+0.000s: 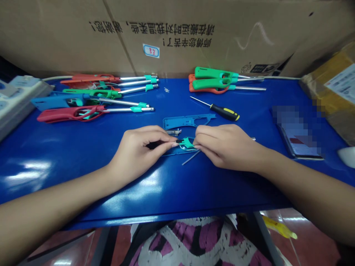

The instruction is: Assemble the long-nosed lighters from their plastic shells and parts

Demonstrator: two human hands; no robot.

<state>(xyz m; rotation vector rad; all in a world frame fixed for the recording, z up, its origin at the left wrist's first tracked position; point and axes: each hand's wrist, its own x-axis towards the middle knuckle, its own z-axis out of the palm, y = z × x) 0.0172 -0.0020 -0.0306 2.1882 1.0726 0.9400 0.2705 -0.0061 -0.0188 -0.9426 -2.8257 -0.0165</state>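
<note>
My left hand [140, 149] and my right hand [224, 146] meet at the middle of the blue table [83, 166], both pinched on a small teal trigger part [187, 143] with a black piece at its left end. Under my fingers lies a blue lighter shell half, mostly hidden. A second blue shell half [190, 120] lies flat just beyond. A small metal part [174, 132] rests between the shell and my left hand. A thin wire [190, 157] pokes out below my right hand.
Several long-nozzle lighters [94, 96] lie at the back left, three more [219, 80] at the back middle. A black-and-yellow screwdriver [219, 109] lies behind the shell. A phone [299, 138] sits at right. Cardboard boxes [177, 33] wall the back.
</note>
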